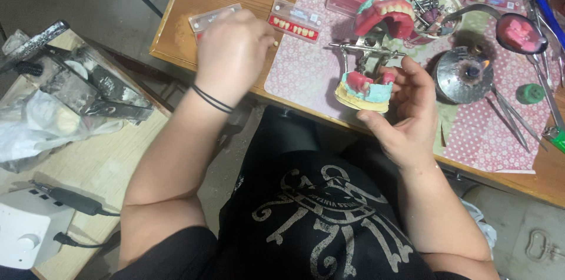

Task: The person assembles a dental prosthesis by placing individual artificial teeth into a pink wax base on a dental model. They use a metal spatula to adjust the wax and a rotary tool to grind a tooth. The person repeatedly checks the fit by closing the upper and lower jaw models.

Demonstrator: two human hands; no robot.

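Note:
My right hand (406,109) grips the lower half of a metal dental articulator (368,50), fingers around a teal and cream jaw cast (365,93) with a pink wax rim. The upper cast with pink gums and a row of teeth (385,12) is swung open above it. My left hand (232,50) reaches over the bench edge with fingers pinched; a small pale tooth (275,42) shows at the fingertips. It hovers between two clear cards of artificial teeth, one (294,21) to its right and one (206,20) under it.
A small burner with a flame (468,74), a cup of metal instruments (435,6), tweezers (512,118), a green roll (531,93) and a dark dish with pink wax (521,32) crowd the pink patterned mat. A side table at left holds plastic bags (41,127) and a white motor unit (26,227).

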